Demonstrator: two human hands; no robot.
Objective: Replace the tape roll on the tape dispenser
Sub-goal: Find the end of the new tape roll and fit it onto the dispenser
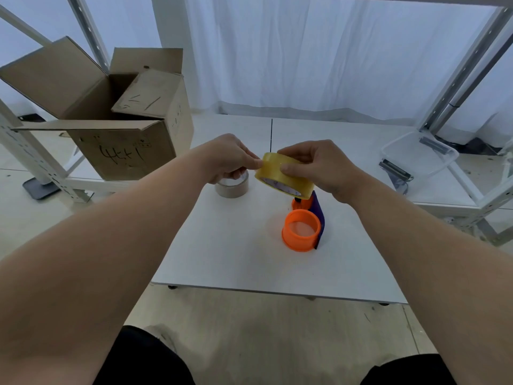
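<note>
A yellowish clear tape roll (277,176) is held tilted above the white board. My right hand (319,168) grips it from the right, thumb on its outer face. My left hand (230,159) pinches the roll's left edge with its fingertips. Below the roll lies the tape dispenser (304,225), an orange hub ring on a dark purple plate, with no roll on the hub. A flat brownish roll core (232,187) sits on the board under my left hand, partly hidden by it.
An open cardboard box (116,118) stands at the back left. A clear plastic bin (419,155) with a metal clip lies at the right. Metal shelf frames rise on both sides. The white board (236,259) ends just before my knees.
</note>
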